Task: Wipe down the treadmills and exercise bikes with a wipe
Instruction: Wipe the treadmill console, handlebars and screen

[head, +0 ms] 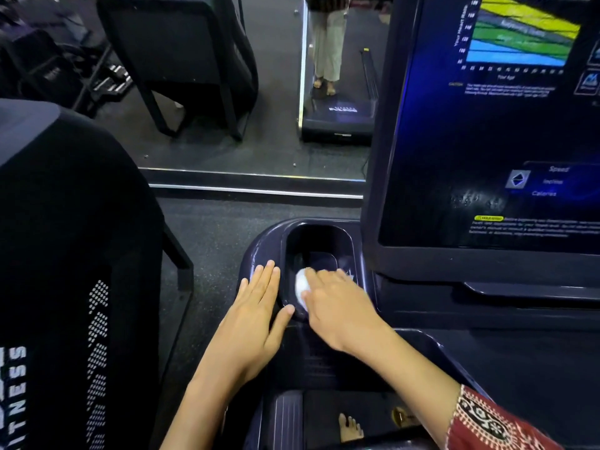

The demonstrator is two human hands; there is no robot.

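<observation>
left hand point(256, 306) flat, fingers straight, resting on console rim point(259, 251); right hand point(337, 303) grips wadded wipe point(300, 287) down in cup holder point(319, 241); screen point(487, 141) beyond shows wet specks, probably wiped; treadmill point(422, 319) looks partly done, bikes likely pending

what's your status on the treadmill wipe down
Left hand flat on console rim. Right hand holds wipe inside cup holder. Nothing in the way.
</observation>
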